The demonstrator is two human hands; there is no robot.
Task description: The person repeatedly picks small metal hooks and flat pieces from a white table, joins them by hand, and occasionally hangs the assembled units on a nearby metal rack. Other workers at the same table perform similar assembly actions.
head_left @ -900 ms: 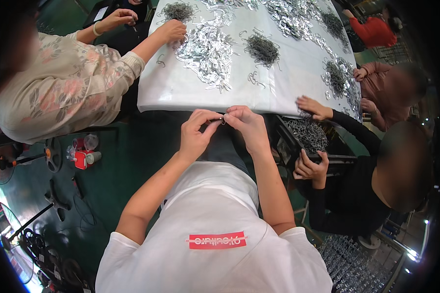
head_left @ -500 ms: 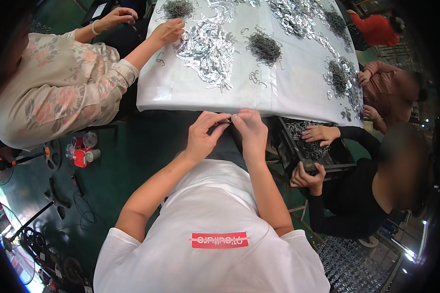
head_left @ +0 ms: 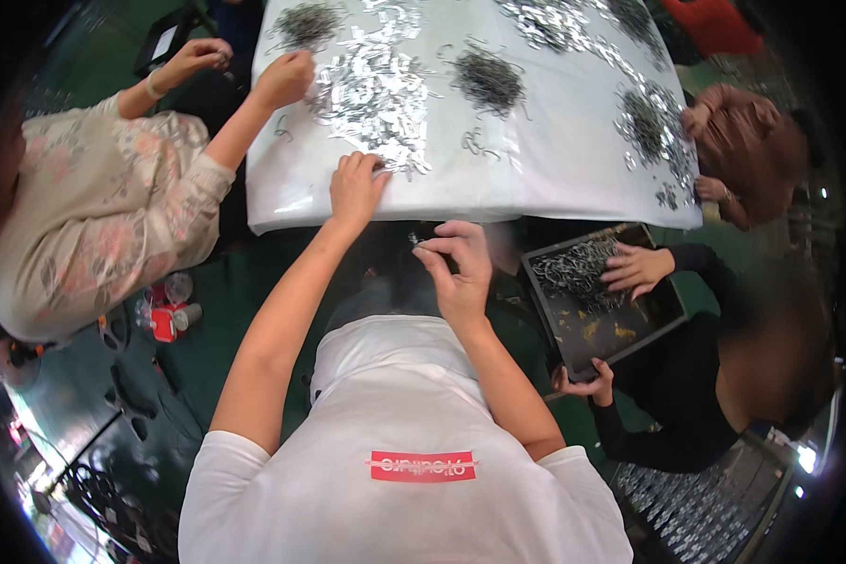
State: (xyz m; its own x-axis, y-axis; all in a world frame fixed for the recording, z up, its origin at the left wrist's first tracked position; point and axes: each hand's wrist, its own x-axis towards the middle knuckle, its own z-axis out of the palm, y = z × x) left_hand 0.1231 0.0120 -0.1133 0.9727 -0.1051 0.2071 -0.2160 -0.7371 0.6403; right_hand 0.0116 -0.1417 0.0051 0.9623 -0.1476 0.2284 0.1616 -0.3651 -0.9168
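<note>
L hand (head_left: 355, 188) is laid on the white-covered tabletop (head_left: 555, 160), fingers (head_left: 371, 167) spread loosely and touching the near edge of a heap of shiny metal pieces (head_left: 376, 89); nothing is seen gripped. R hand (head_left: 456, 268) is held off the tabletop, below its near edge, fingers pinched on a small metal piece (head_left: 415, 242). A dark wire pile (head_left: 487, 80) is seen beyond the R fingers. Well to their right, a black tray (head_left: 602, 301) is held by another person's hands
</note>
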